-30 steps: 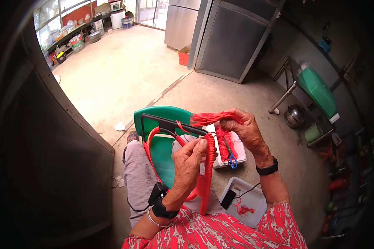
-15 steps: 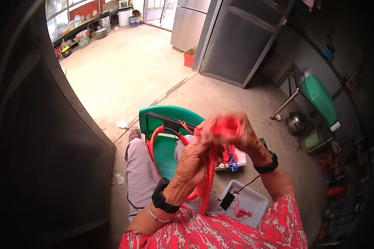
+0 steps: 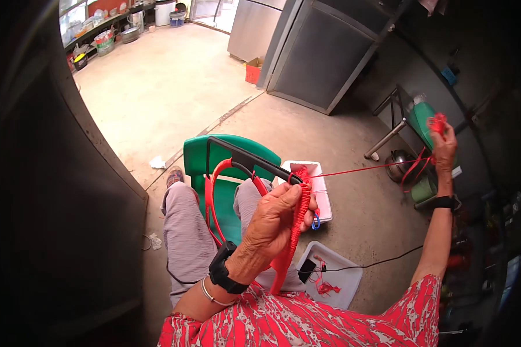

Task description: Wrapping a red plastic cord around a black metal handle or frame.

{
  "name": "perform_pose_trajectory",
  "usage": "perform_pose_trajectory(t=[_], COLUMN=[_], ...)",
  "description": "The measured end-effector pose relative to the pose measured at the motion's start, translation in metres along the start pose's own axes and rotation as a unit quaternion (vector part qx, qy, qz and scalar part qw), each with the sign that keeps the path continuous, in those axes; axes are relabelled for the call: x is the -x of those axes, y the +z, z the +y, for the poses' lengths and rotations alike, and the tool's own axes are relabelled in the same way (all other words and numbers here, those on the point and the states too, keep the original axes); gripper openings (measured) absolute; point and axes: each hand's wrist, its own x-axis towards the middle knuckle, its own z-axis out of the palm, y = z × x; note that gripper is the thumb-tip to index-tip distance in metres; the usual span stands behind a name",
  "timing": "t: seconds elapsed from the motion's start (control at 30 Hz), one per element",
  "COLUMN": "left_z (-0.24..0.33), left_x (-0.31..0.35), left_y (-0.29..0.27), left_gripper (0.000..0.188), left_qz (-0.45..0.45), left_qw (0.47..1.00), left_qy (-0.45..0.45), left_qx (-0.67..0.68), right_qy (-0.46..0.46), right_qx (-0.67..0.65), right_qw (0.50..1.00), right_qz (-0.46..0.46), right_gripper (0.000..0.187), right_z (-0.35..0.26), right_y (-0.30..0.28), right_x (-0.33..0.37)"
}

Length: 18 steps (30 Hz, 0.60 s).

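My left hand is closed round a bar wrapped tightly in red cord, thumb along its top end. The bar belongs to a black frame with a curved arm, also largely wrapped in red; the frame lies over my lap and a green chair. From a tangle of red cord at the bar's top, a taut red strand runs right to my right hand. That hand, far out with the arm extended, grips a red cord bundle; loose strands hang below it.
A white box stands beyond my left hand, near a blue loop. A pale tray holds red cord scraps and a black item. A black cable, a metal pot and a metal-legged stand are at right.
My right hand has moved from beside the left hand far out to the right, drawing the red strand straight. My left hand still grips the wrapped bar. The view has shifted slightly.
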Motion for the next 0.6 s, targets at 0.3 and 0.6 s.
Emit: perform_pose_trajectory(t=[0.3,0.6], left_z=[-0.002,-0.001], left_x=[-0.004,-0.008], left_y=[-0.002,-0.005], left_gripper=[0.02,0.024], left_qz=[0.039,0.018], left_qw=[0.996,0.998], left_qy=[0.063,0.047], left_qx=[-0.04,-0.034], right_qy=[0.341,0.36], right_qx=[-0.435,-0.46], right_qw=[0.71,0.628], right_qz=[-0.435,-0.514], right_gripper=[0.032,0.018], right_z=[-0.12,-0.138], right_y=[0.154,0.182], right_x=[0.16,0.179])
